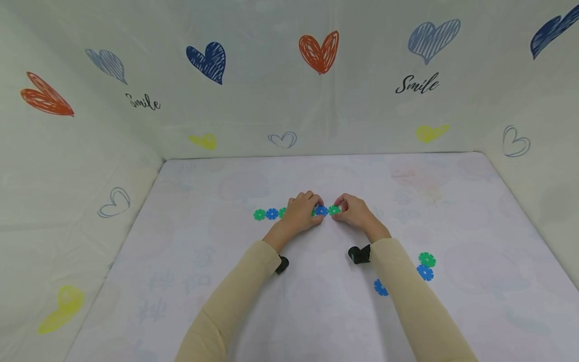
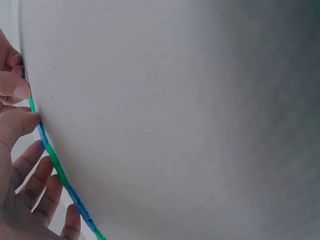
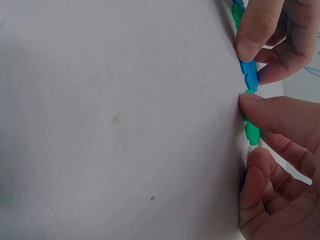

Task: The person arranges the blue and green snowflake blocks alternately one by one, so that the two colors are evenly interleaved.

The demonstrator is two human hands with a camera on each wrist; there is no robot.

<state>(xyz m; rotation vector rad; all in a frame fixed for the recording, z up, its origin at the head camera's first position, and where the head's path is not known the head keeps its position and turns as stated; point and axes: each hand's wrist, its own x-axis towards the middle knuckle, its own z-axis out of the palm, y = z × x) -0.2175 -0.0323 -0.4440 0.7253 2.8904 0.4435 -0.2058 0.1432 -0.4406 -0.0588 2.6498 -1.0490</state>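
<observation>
A row of notched plastic discs, alternating green and blue, runs across the table, its left-end green disc (image 1: 260, 214) showing beyond the left hand. My left hand (image 1: 300, 211) lies over the middle of this row and pinches a blue disc (image 1: 321, 210) near its right end. With thumb and fingers, my right hand (image 1: 357, 212) pinches the last green disc (image 1: 334, 210). In the right wrist view that green disc (image 3: 252, 131) meets the blue disc (image 3: 248, 75) edge to edge; whether they are fully interlocked I cannot tell. Discs under the left palm are hidden in the head view.
A loose green disc (image 1: 427, 259) touches a blue disc (image 1: 425, 272) to the right of the right forearm. Another blue disc (image 1: 381, 287) is partly covered by that sleeve. The white table (image 1: 203, 311) ends at a heart-printed curtain (image 1: 253, 100) behind and at the sides.
</observation>
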